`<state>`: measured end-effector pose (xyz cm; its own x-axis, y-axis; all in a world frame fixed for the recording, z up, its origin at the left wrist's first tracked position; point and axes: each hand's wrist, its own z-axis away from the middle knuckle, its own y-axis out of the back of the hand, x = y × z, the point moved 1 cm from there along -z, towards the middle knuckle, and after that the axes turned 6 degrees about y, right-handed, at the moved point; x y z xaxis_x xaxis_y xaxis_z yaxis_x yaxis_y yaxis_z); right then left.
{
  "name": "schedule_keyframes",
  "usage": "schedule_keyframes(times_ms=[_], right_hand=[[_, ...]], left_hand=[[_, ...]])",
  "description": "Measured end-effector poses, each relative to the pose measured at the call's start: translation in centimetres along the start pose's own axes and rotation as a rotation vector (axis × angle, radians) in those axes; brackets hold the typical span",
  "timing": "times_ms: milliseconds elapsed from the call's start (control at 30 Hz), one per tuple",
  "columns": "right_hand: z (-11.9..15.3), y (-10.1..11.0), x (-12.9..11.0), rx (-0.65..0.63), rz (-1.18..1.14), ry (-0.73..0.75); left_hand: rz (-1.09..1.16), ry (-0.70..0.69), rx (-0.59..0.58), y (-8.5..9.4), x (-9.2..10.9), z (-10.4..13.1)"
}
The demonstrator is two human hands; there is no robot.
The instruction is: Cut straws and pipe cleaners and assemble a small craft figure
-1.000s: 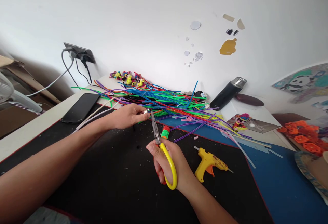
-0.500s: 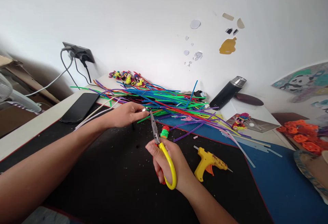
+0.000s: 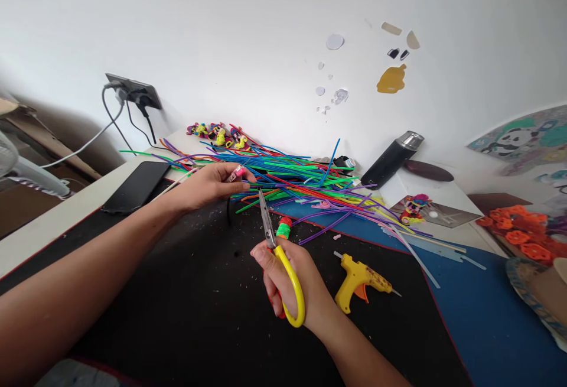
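Observation:
My left hand (image 3: 217, 182) is closed at the near edge of a heap of coloured pipe cleaners (image 3: 283, 168). Between its fingers shows a small pink-and-white piece (image 3: 237, 173), mostly covered; a dark strand hangs just below the hand. My right hand (image 3: 290, 269) grips scissors (image 3: 290, 286) with a yellow and red handle. Their blades point away from me and look closed, the tip just right of my left fingertips. Beside the blades, a small green and red fuzzy bundle (image 3: 284, 228) rests on the black mat (image 3: 195, 298).
A yellow glue gun (image 3: 364, 283) lies right of my right hand. Several small figures (image 3: 218, 135) sit by the wall, another figure (image 3: 415, 208) at the right. A phone (image 3: 136, 186) lies left, a black flask (image 3: 393, 158) back right, orange pieces (image 3: 516, 233) far right.
My left hand has turned and shifted slightly up and left, away from the scissor tip, and the pink piece now shows between its fingers. My right hand and the scissors stay nearly still.

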<state>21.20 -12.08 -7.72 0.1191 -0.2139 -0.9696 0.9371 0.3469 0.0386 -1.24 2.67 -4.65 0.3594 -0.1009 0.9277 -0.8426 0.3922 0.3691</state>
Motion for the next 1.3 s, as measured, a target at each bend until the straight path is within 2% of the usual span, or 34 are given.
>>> schedule_keyframes(times_ms=[100, 433, 933, 1167, 1300], right_hand=[[0.0, 0.0, -0.1, -0.013, -0.017, 0.003], [0.2, -0.2, 0.2, -0.062, -0.055, -0.021], [-0.2, -0.4, 0.4, -0.146, -0.124, -0.066], [0.1, -0.6, 0.0, -0.221, -0.159, -0.109], [0.5, -0.4, 0.4, -0.244, -0.085, -0.06]], left_hand=[[0.065, 0.019, 0.006, 0.2, 0.0, 0.2], [0.088, -0.004, -0.109, -0.3, 0.4, 0.3], [0.06, -0.02, -0.138, -0.2, 0.0, 0.2], [0.176, 0.052, -0.025, 0.5, -0.5, -0.2], [0.298, 0.085, 0.05, 1.0, -1.0, -0.5]])
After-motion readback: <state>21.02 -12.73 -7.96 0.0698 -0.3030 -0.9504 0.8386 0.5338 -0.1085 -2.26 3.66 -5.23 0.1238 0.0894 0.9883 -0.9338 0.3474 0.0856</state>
